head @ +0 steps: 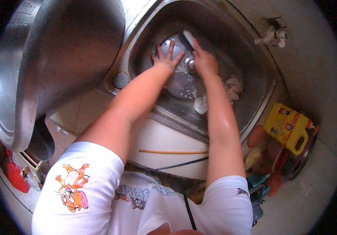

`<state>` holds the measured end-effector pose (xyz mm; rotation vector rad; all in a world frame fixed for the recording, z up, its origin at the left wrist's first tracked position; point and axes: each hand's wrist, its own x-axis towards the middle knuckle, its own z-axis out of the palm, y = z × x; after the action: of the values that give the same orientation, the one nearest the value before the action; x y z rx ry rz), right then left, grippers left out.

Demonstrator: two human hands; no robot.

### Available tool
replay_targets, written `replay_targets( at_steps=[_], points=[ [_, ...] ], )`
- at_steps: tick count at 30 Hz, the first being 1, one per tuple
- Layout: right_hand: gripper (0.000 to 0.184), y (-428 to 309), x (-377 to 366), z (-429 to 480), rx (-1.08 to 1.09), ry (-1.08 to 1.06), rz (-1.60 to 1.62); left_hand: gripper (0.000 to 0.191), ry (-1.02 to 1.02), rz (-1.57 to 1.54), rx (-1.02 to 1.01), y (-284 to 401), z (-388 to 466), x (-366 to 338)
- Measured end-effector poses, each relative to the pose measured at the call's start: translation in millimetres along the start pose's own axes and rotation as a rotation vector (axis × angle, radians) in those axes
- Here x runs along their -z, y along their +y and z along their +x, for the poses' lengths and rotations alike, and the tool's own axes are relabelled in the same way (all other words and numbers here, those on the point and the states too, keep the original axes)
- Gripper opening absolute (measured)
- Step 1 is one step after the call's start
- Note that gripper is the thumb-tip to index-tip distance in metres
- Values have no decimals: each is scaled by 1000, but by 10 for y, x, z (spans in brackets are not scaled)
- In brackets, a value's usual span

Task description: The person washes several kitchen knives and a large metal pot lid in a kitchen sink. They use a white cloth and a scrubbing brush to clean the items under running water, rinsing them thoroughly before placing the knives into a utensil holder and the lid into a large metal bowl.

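In the metal sink point(162, 110), a round, shiny metal piece point(183, 83), possibly a pot lid, lies wet with soap suds. My left hand point(166, 60) rests palm down on its upper left part, fingers spread. My right hand point(205, 62) grips a long, pale-backed tool with a dark side, perhaps a scrubbing brush point(188, 38), held at the metal piece's upper right part; its exact kind is unclear. Beside my right forearm lie a crumpled pale cloth or mesh point(233, 86) and a small whitish object point(200, 105), partly hidden.
A very large metal vessel point(77, 44) stands at the sink's left. A yellow plastic jug point(286, 126) is at the right, near a dark round container. On the white front ledge lie a thin yellow stick point(171, 152) and a black rod point(180, 164).
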<state>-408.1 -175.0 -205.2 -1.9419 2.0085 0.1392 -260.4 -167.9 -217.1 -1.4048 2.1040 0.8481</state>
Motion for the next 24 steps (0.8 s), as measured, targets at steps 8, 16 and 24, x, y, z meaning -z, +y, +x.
replay_targets(
  at_steps=[8,16,24],
  points=[
    [51,322,146,-517,-347,-134,-16,112,-3,-45,34,-12,12,-37],
    [57,534,71,-394,-16,-56,51,131,-32,-40,34,-27,-27,21],
    [65,535,-187,-490,29,94,-90,81,-6,-51,47,13,-10,-23]
  ],
)
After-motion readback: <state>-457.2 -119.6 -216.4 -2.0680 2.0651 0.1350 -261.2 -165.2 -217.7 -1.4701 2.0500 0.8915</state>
